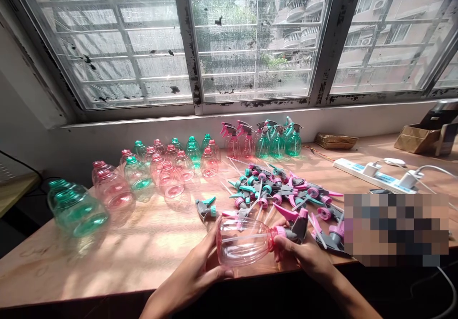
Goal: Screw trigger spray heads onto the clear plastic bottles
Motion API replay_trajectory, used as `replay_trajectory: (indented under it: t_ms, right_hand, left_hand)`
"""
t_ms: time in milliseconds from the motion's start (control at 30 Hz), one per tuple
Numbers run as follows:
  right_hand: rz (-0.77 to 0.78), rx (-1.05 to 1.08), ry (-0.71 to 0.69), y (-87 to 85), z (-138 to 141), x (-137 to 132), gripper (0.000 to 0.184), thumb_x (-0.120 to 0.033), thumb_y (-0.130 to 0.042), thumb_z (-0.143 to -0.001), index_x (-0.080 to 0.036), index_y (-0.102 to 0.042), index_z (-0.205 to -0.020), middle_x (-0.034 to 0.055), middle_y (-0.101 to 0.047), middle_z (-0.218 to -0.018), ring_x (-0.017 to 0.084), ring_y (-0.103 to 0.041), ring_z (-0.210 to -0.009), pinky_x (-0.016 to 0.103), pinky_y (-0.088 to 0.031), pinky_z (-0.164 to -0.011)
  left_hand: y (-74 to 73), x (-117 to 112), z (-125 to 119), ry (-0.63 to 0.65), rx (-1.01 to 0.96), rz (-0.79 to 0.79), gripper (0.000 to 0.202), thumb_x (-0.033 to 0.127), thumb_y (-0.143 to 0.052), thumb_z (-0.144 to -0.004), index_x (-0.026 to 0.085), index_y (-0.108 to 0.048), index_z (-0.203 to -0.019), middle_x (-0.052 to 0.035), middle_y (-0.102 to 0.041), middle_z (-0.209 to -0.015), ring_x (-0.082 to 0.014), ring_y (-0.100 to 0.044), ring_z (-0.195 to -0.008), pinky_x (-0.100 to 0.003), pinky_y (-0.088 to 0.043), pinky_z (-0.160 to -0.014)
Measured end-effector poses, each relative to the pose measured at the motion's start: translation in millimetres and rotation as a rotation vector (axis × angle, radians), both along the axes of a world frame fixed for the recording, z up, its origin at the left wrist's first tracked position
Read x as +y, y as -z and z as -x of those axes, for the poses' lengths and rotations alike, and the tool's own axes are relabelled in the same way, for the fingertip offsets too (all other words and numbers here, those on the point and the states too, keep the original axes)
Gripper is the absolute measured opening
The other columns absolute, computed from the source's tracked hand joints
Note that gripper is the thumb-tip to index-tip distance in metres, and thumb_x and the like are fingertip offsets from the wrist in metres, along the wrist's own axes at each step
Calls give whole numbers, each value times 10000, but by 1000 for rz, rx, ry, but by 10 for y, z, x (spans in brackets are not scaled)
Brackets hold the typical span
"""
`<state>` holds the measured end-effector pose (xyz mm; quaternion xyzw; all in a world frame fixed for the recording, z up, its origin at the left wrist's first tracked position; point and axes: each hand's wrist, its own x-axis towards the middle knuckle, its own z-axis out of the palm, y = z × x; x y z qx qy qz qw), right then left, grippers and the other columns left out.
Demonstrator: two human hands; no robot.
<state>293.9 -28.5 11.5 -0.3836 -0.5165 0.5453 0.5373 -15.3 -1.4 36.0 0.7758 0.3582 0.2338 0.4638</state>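
Observation:
A clear pink spray bottle [243,245] lies sideways between my two hands, above the table's front edge. My left hand [213,262] is closed around its base, the thumb along the lower side. At the neck, my right hand [291,247] grips the pink collar of a grey and pink trigger sprayer [296,223]. The sprayer sits on the bottle's mouth, and its tube shows inside the bottle. Just beyond the bottle is a heap of loose trigger sprayers [265,185] in pink, teal and grey. One grey and teal sprayer [206,209] lies apart, left of the heap.
Headless pink and green bottles [173,180] stand across the left and back of the wooden table [150,257]. Several bottles with sprayers fitted [263,142] stand by the window wall. A power strip [375,176] with plugs and cables lies at right, near a blurred patch.

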Motion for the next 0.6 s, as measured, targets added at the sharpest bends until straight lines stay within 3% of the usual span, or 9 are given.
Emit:
replay_trajectory:
  t_ms: [167,300,400,600]
  right_hand:
    - [5,14,4,2,6,3,429,-586,-850,-866,-177,-733,-810,26,-761,-641,183,-685,-583,300,-567,-648]
    - [21,43,34,14,11,2,439,-586,-881,-833,-197,-695,-917,11,-759,-628,196,-688,-565,315,-577,-627]
    - [27,41,41,11,11,-3,463,-604,-884,-821,-204,-677,-933,8,-756,-626,200,-693,-561,321,-581,-619]
    - [22,36,35,-16,15,-13,451,-606,-873,-835,-218,-667,-940,3,-757,-624,199,-695,-566,319,-584,-618]
  left_hand:
    - [7,14,-28,-22,0,1,1024,268,-722,-977,350,-45,-1741,2,-59,-1835,-314,-38,-1687,-517,-61,-1361]
    - [49,22,-39,-29,-42,14,1076,227,-728,-961,358,5,-1737,-13,-166,-1826,-308,-71,-1683,-484,-159,-1358]
    - [57,22,-46,-19,-71,27,1076,223,-736,-958,355,-7,-1738,-24,-190,-1822,-322,-78,-1681,-490,-157,-1358]
    - [26,12,-54,2,-82,22,1083,263,-728,-986,367,50,-1731,-6,-92,-1835,-346,-35,-1680,-529,-138,-1358]
